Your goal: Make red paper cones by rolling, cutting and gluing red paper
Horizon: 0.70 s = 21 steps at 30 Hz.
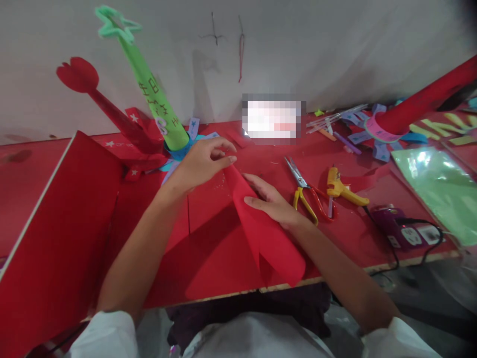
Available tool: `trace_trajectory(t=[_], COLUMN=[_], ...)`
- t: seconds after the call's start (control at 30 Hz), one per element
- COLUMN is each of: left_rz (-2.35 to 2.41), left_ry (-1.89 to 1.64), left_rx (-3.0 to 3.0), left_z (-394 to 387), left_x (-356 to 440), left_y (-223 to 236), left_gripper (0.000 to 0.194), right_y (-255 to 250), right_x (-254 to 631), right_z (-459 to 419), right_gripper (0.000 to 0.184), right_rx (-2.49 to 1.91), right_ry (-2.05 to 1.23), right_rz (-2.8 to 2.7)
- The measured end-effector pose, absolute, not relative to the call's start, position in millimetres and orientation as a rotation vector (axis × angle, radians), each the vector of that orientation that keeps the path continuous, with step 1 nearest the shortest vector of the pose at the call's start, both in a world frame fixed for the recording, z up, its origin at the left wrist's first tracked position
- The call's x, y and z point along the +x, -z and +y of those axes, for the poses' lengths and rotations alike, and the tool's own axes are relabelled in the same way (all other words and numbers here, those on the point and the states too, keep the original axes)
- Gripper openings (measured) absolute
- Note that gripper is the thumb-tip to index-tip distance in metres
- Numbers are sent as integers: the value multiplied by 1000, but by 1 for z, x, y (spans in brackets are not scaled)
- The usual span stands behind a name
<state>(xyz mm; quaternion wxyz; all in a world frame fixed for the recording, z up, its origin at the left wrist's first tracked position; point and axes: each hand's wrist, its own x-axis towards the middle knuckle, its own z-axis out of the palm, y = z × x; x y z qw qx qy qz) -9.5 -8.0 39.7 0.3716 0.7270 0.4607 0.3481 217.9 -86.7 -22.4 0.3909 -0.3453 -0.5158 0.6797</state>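
Head view — right grip (274, 204) clasps red sheet (276, 243); left grip (203, 161) half-open at tip — green cone (151, 92), unclear writing.

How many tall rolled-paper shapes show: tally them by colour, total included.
Green paper tube with star-shaped top: 1
Red paper: 3 (slim roll with flared top; thick tube in pink collar; loose plain roll in right hand)
Total: 4

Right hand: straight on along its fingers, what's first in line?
Probably the left hand, by the narrow tip of the red paper that the right hand holds; depth between them is unclear.
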Motion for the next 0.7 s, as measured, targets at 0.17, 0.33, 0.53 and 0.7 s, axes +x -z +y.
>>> trace_trajectory(t=[0.17, 0.33, 0.53, 0.7], left_rz=[1274, 970, 709, 778], left_ry=[-1138, -1217, -849, -919], left_rx=[1850, 1373, 1041, 932], left_z=[-7, -13, -34, -44], left_x=[-11, 7, 40, 57], left_y=[-46, -39, -18, -17], left_gripper=[14, 33, 57, 49], right_y=[23, 17, 20, 25], right_x=[217, 222, 223, 218], right_z=[-87, -86, -83, -83], right_gripper=[60, 65, 67, 61], right_rx=[-855, -791, -782, -843], right_ry=[-1835, -1907, -1888, -1863], right_rz=[-1148, -1009, -930, -940])
